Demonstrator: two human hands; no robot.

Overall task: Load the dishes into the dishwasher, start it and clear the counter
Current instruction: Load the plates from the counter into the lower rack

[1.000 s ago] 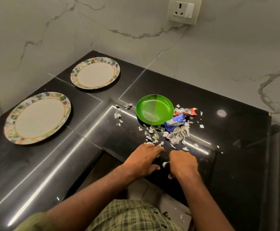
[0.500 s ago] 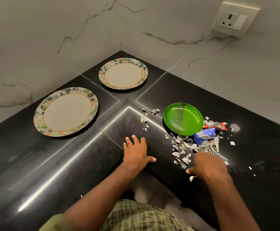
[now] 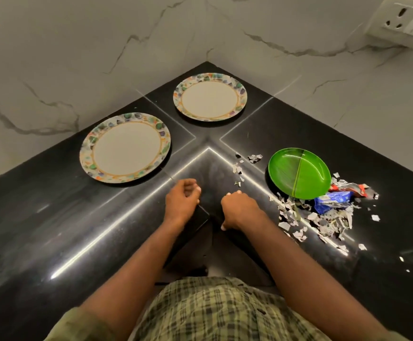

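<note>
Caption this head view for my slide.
Both hands hover at a black counter corner between two plates and litter.

The person wears a short-sleeved shirt [image 3: 215,313] in a plaid of pale olive green crossed with dark, near-black lines and lighter yellowish bands. From that shirt, both forearms come out bare, with no watch, band or ring to be seen on either. The sleeve edges show plain olive at the shirt's left and right. The left hand [image 3: 182,200] and right hand [image 3: 241,210] are ungloved.
</note>
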